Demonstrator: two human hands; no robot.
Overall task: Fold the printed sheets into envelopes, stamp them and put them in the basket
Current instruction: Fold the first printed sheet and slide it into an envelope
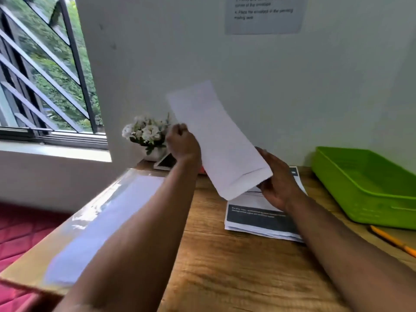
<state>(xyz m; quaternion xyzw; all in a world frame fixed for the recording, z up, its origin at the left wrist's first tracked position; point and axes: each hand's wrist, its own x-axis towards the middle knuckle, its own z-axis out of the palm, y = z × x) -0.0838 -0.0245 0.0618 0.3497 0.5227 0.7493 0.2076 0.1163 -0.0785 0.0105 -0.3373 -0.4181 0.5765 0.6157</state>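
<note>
A long white envelope (pixel 216 140) is held up in the air above the wooden desk (pixel 225 266), tilted with its far end toward the wall. My left hand (pixel 183 145) grips its left edge with curled fingers. My right hand (pixel 278 183) holds its near lower end, fingers behind it. Under that hand lies a stack of printed sheets (pixel 258 217) with a dark band across the top one. The green basket (pixel 369 185) stands at the right against the wall, nothing visible in it.
A pot of white flowers (pixel 147 134) and a small notebook (pixel 165 162) sit at the desk's back left. A yellow pencil (pixel 394 240) lies in front of the basket. An instruction sheet (pixel 264 14) hangs on the wall. A window is at left.
</note>
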